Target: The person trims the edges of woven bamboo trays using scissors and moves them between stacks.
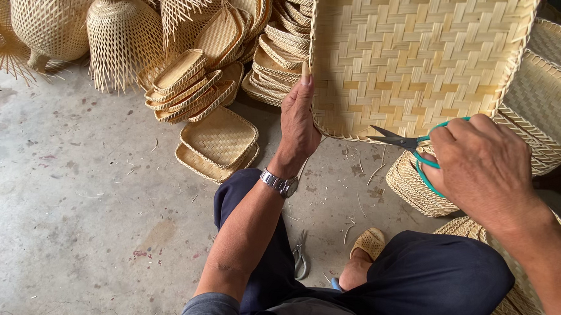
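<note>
No packages, labels, signs or screens show in the head view — nothing printed or lit appears anywhere in it.

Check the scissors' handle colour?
Teal green handles on the scissors, gripped in the right hand; blades are dark metal. Head view, the only one.
</note>
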